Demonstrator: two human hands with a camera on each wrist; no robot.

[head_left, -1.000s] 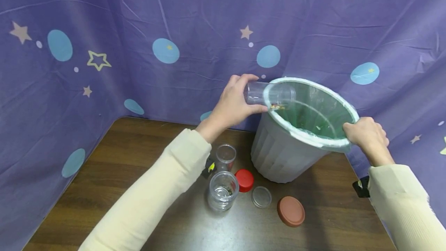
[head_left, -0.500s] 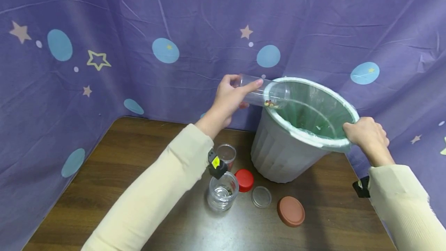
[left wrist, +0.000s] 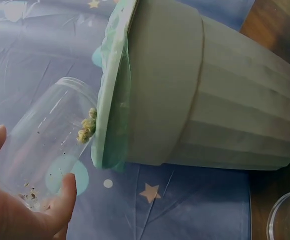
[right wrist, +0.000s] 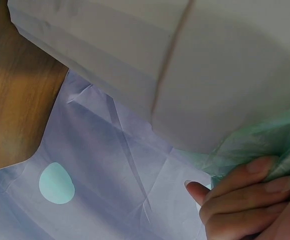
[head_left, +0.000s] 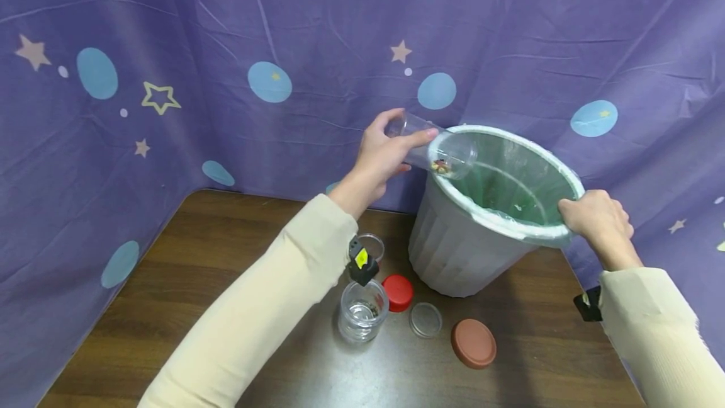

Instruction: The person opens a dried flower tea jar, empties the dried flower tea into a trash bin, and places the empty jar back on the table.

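My left hand (head_left: 381, 155) grips a clear jar (head_left: 455, 148) by its base end and holds it tilted, its mouth over the near left rim of a grey trash can (head_left: 453, 250). Small yellowish dried flower buds (left wrist: 87, 127) lie along the jar's lower wall near the mouth, and dark crumbs (left wrist: 31, 194) cling close to the base. A thin green bag (head_left: 498, 184) lines the can and folds over its rim. At the right side of that rim, my right hand (head_left: 600, 222) holds on, fingers curled over bag and edge; the can leans toward me.
On the wooden table (head_left: 198, 269) stand a clear jar (head_left: 362, 313) with some bits inside and a second one (head_left: 372, 244), partly hidden by my left wrist camera. Near them lie a red lid (head_left: 398, 293), a clear lid (head_left: 425, 320) and a brownish-red lid (head_left: 473, 343). A purple curtain (head_left: 340, 30) hangs behind.
My left hand has shifted its grip on the jar, thumb now along its upper side, and the jar points more downward into the can. The right hand and can stay put.
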